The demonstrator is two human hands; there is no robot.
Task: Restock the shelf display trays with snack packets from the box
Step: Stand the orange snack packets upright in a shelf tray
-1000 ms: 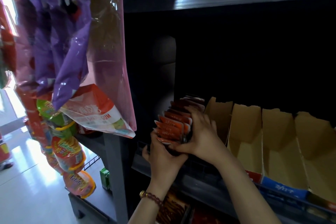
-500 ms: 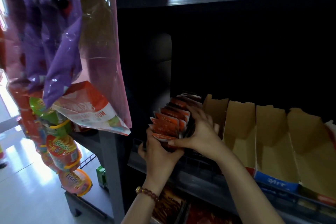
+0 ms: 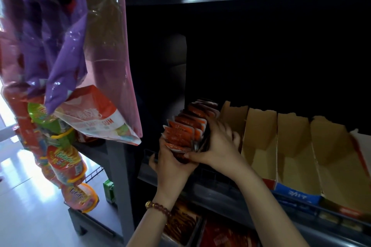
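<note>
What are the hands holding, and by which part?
Both hold the stack of orange snack packets: the left hand cups its near lower end, the right hand grips its right side, thumb under the front.

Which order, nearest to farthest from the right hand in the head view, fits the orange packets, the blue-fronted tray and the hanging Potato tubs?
1. Orange packets: gripped by the right hand.
2. Blue-fronted tray: on the shelf, to its right.
3. Hanging Potato tubs: far left, off the shelf.
</note>
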